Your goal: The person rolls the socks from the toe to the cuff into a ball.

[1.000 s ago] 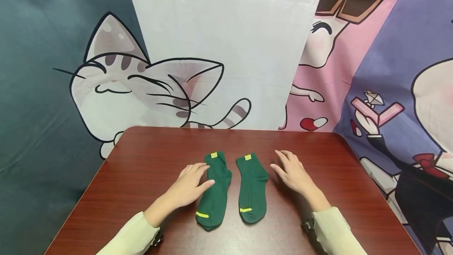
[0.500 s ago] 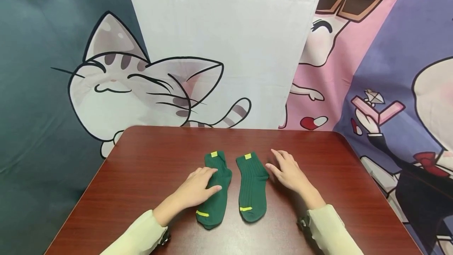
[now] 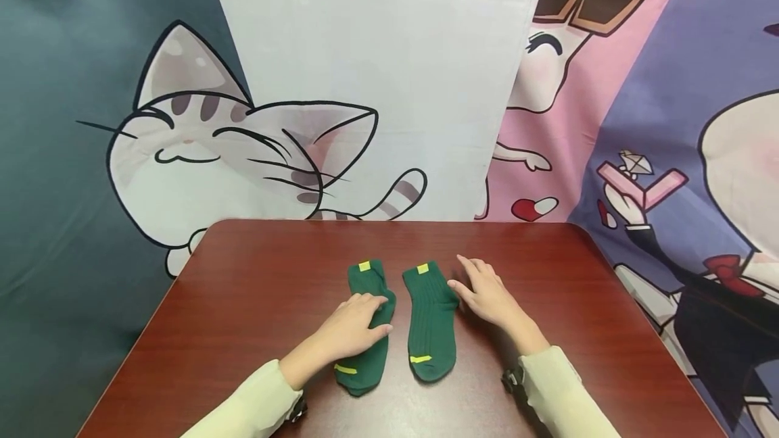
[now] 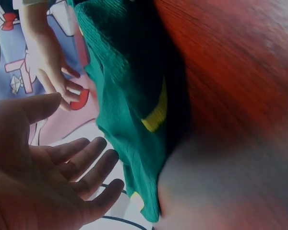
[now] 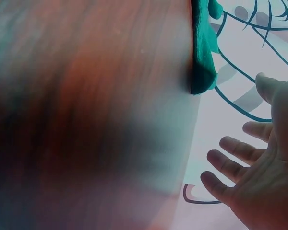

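Two green ribbed socks lie flat, side by side, each with a yellow tab at the cuff and a yellow stripe near the toe. Over the middle of the left sock (image 3: 365, 374) hovers my left hand (image 3: 349, 330), palm down with fingers loosely extended; the left wrist view shows a gap between the fingertips (image 4: 116, 186) and the cloth. Just right of the right sock (image 3: 432, 330) is my right hand (image 3: 489, 296), its fingers spread near the heel. In the right wrist view the palm (image 5: 259, 201) holds nothing.
The socks lie on a reddish-brown wooden table (image 3: 274, 255) with rounded far corners. Behind it hangs a cloth backdrop (image 3: 389, 32) printed with a cartoon cat and figures. Pale sleeves (image 3: 243, 404) cover both forearms.
My left hand has slid right and slightly nearer over the left sock. My right hand has drifted left toward the right sock. Both socks stay in place on the table.
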`<state>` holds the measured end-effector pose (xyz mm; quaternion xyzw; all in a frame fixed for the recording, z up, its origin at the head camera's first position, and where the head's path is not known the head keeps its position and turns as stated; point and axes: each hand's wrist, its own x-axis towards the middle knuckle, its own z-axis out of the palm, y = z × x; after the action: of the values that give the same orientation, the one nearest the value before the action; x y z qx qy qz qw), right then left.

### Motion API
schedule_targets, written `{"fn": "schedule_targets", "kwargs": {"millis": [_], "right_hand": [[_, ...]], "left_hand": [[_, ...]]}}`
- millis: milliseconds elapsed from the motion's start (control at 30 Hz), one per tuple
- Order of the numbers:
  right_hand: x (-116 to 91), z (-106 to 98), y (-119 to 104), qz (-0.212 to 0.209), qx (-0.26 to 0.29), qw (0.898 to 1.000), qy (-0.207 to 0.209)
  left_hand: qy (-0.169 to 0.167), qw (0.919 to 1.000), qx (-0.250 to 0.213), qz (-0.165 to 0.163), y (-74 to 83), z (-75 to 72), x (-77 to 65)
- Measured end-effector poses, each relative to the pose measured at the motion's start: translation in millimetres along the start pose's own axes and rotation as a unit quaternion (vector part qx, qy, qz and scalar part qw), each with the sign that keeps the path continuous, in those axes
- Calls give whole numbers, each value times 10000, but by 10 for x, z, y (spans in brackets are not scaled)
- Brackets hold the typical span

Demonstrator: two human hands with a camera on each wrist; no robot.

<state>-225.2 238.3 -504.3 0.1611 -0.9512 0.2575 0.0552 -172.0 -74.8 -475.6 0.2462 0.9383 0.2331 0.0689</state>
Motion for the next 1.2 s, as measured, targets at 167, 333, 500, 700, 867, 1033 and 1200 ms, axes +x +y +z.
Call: {"fn": "schedule_targets", "kwargs": {"millis": [167,333,500,700,867,1033,1200], "right_hand": [[28,11,-26,-5,55,10000,-79],[46,22,-43,6,47,9999,-118],[70,41,-67,52,55,9996,-258],[89,62,-77,68,17,9991,-413],[112,82,-82,60,-74,9989,-454],[149,103,-103,-8,-95,9987,-496],[171,121,-122,36,-166,9975,-680]], "left_hand": [[29,9998,154,-126,66,6,13],[-18,9995,254,-175,112,24,50],[-75,9993,300,-222,142,68,80],[-64,9994,265,-193,188,124,111],[-54,9997,188,-158,255,167,149],[-200,9991,252,-261,309,203,186],[-354,9985,231,-352,359,215,201]]}}
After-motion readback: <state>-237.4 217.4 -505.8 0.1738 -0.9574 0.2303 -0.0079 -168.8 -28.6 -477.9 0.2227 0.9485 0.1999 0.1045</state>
